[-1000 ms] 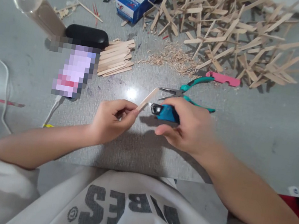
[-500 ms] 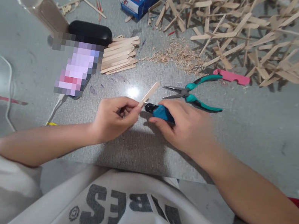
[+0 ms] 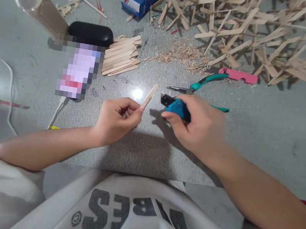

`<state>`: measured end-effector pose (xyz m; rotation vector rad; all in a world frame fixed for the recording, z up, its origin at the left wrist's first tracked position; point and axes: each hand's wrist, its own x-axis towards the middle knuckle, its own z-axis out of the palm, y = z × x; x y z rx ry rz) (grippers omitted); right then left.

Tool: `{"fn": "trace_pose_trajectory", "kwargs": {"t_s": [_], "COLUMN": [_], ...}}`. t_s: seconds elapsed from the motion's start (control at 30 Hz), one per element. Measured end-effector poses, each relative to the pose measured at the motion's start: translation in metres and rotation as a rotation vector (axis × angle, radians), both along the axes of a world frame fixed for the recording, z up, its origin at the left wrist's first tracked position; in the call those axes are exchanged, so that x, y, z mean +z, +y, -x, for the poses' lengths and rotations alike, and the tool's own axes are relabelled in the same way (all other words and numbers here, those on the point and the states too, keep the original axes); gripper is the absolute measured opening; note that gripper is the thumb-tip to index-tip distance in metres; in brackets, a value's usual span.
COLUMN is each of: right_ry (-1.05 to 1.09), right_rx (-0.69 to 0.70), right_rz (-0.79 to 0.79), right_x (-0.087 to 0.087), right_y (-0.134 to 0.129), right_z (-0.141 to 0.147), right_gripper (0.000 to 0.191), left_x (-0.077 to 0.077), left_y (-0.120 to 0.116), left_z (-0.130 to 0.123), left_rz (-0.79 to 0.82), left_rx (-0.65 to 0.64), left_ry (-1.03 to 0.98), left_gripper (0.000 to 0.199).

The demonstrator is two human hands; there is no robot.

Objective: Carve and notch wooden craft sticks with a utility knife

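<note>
Stick [image 3: 149,95] pinched, left hand [image 3: 118,121] nearly closed | blue cutter [image 3: 176,108] gripped, right hand [image 3: 202,126] curled | shirt [image 3: 134,224]: "BES"

Pliers [image 3: 195,86] are laid on a tabletop [image 3: 276,150], with a tool [image 3: 239,76] placed just behind them to the right. Shavings [image 3: 182,55] are scattered behind the pliers, and a heap of sticks [image 3: 221,35] is spread farther back. To the pliers' left, a stack of sticks [image 3: 122,58] and, farther out, a phone [image 3: 80,69] are set. Before the pliers, a cutter [image 3: 176,108] is held in the right hand [image 3: 202,124]; to their front left, a stick [image 3: 149,95] is held in the left hand [image 3: 118,120].
</note>
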<state>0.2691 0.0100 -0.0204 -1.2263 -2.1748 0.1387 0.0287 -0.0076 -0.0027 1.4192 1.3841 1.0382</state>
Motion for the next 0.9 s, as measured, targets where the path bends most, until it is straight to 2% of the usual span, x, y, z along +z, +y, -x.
{"fn": "trace_pose_trajectory", "kwargs": {"t_s": [0.1, 0.3, 0.67, 0.9], "right_ry": [0.011, -0.096, -0.162, -0.138], "right_rx": [0.017, 0.109, 0.076, 0.066], "right_rz": [-0.017, 0.097, 0.194, 0.131], "right_x": [-0.0003, -0.0012, -0.0014, 0.0004], "right_y": [0.0029, -0.0037, -0.0036, -0.0032], "right_z": [-0.0015, 0.0018, 0.0020, 0.0028], "right_gripper": [0.057, 0.068, 0.068, 0.072], "left_x": [0.0006, -0.0024, -0.0007, -0.0009], "left_y": [0.0004, -0.0013, -0.0006, 0.0000], "left_z": [0.0000, -0.0014, -0.0013, -0.0005], "left_rz": [0.030, -0.001, 0.006, 0.013], "left_rx": [0.025, 0.031, -0.023, -0.034], "left_ry": [0.014, 0.019, 0.009, -0.026], "left_gripper": [0.023, 0.023, 0.021, 0.020]}}
